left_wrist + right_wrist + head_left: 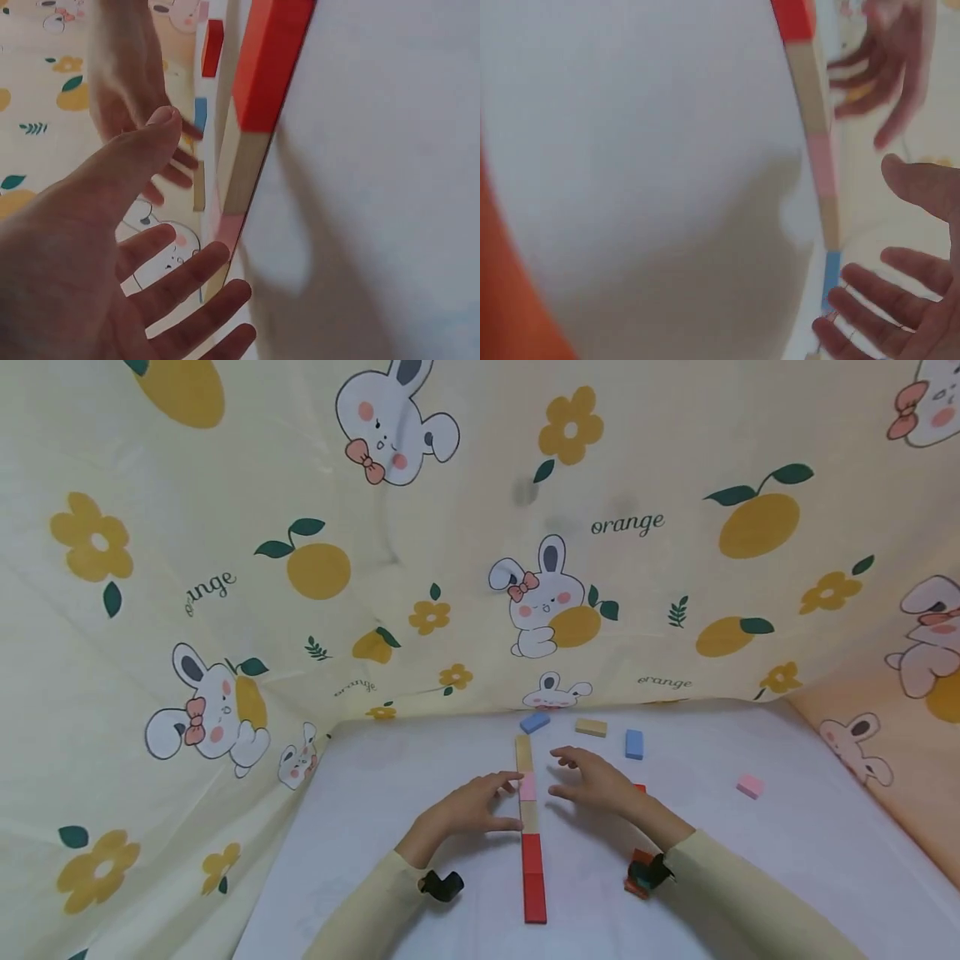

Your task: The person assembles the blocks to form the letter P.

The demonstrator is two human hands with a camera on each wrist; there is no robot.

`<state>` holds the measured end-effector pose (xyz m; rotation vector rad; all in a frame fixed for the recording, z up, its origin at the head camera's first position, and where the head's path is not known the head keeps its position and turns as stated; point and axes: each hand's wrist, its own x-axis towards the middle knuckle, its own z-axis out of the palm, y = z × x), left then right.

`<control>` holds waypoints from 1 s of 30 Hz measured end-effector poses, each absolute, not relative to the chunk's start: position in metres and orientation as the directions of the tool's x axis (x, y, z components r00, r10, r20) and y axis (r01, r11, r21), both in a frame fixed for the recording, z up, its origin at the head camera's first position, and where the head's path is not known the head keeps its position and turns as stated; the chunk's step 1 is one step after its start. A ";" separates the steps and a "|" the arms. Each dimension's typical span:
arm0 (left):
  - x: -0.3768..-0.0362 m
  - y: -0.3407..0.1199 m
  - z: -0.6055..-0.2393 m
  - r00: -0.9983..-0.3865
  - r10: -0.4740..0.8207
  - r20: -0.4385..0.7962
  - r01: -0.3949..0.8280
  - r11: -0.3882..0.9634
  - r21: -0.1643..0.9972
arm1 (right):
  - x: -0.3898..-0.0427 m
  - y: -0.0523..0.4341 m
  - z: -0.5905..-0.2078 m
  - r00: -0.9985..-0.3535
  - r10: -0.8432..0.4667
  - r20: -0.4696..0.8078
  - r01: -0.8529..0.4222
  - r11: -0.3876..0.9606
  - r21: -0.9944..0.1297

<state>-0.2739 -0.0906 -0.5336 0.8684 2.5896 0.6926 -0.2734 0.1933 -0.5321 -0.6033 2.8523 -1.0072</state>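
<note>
A straight row of flat wooden blocks runs away from the person: two red blocks [533, 877] nearest, then a plain wood block [529, 817], a pink block [528, 787] and another plain wood block [523, 752] at the far end. Left of the row, the left hand [471, 806] hovers with fingers spread, its fingertips close by the pink block. On the other side the right hand [596, 781] is held over the table with loosely bent fingers. Both wrist views show nothing in the left palm [67, 270] or the right palm [930, 307].
Past the row's far end lie a blue block [535, 722], a plain wood block [591, 727] and a second blue block [634, 744]. A loose pink block [750, 786] sits farther right. Red-orange blocks [637, 887] are partly hidden under the right forearm. Patterned cloth [465, 568] rises behind the table.
</note>
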 end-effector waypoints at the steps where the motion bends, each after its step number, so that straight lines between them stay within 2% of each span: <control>1: -0.271 -0.091 -0.535 -0.763 0.629 -0.149 0.476 0.702 0.529 | -0.278 0.195 -0.533 -0.919 -0.386 0.081 -0.348 0.699 -0.625; 9: -0.251 -0.093 -0.540 -0.751 0.646 -0.134 0.525 0.708 0.471 | -0.317 0.201 -0.539 -0.885 -0.445 0.136 -0.405 0.591 -0.698; 17: -0.241 -0.091 -0.542 -0.756 0.643 -0.122 0.546 0.722 0.425 | -0.353 0.200 -0.545 -0.902 -0.412 0.127 -0.370 0.590 -0.718; 23: -0.237 -0.090 -0.542 -0.767 0.632 -0.107 0.547 0.733 0.405 | -0.371 0.197 -0.550 -0.886 -0.430 0.176 -0.413 0.554 -0.723; 30: -0.233 -0.087 -0.544 -0.767 0.635 -0.090 0.569 0.739 0.361 | -0.381 0.193 -0.556 -0.927 -0.368 0.069 -0.305 0.635 -0.710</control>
